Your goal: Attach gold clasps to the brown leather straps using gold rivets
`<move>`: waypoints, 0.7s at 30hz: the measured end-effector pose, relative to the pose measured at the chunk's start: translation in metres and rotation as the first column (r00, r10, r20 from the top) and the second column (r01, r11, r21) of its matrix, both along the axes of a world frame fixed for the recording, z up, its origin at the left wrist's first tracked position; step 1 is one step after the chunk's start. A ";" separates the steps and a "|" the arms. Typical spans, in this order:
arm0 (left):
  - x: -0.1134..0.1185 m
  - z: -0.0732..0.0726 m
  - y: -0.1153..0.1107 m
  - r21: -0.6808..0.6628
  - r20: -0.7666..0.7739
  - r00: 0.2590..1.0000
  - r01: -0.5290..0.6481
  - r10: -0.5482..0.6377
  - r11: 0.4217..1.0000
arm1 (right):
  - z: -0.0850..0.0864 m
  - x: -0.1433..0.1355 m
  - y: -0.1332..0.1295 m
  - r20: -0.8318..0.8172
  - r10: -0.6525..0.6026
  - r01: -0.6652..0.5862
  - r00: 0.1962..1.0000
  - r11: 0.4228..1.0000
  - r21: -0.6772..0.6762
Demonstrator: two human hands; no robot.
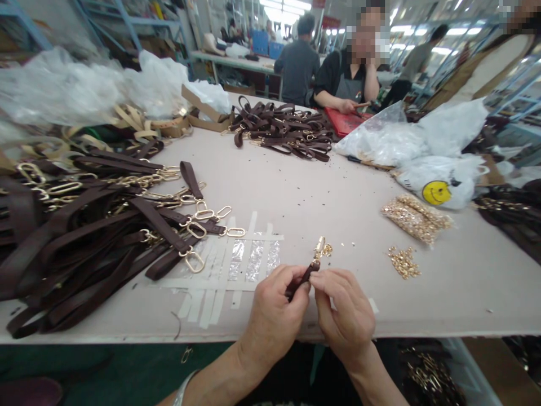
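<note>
My left hand [276, 307] is closed around a dark brown leather strap [307, 274], whose gold clasp [320, 246] points away from me above the table. The fingertips of my right hand [344, 307] are pinched together against the strap's right side, near the clasp. Whatever small piece those fingers may hold is hidden. Just beyond the clasp lie a few small gold metal pieces [327, 250]. To the right is a loose heap of similar gold pieces [404, 262], with a clear bag full of them [416, 217] behind it.
Brown straps with gold rings [105, 220] cover the table's left side. Another strap pile [287, 127] lies at the back. Tape strips [220, 276] cross the tabletop by my left hand. Plastic bags [439, 141] stand at the right. A co-worker [344, 79] sits across the table.
</note>
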State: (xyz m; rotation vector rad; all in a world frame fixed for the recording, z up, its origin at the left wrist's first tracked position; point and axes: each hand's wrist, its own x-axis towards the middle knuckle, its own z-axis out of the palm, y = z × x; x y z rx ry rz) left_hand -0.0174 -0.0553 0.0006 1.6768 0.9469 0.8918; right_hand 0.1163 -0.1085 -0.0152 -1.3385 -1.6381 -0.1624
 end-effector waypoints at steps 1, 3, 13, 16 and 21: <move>0.001 0.000 -0.001 -0.028 0.018 1.000 0.001 0.000 1.000 | -0.001 -0.001 0.000 -0.062 -0.012 0.011 0.998 1.000 -0.015; 0.002 0.000 -0.001 -0.098 0.064 0.998 0.013 -0.007 0.995 | -0.004 -0.002 0.001 -0.196 -0.045 0.037 0.980 0.998 -0.047; 0.002 0.007 0.004 0.034 -0.005 0.999 0.032 -0.032 0.999 | -0.021 -0.005 0.001 -0.553 -0.094 0.058 0.828 0.995 -0.082; 0.004 0.008 0.005 0.097 -0.003 0.999 0.037 -0.037 0.995 | -0.011 -0.005 0.001 -0.612 -0.102 0.048 0.784 0.994 -0.103; 0.001 -0.001 0.005 0.207 0.033 0.996 0.078 -0.087 0.975 | -0.007 -0.010 0.003 -0.786 -0.054 -0.064 0.616 0.991 -0.119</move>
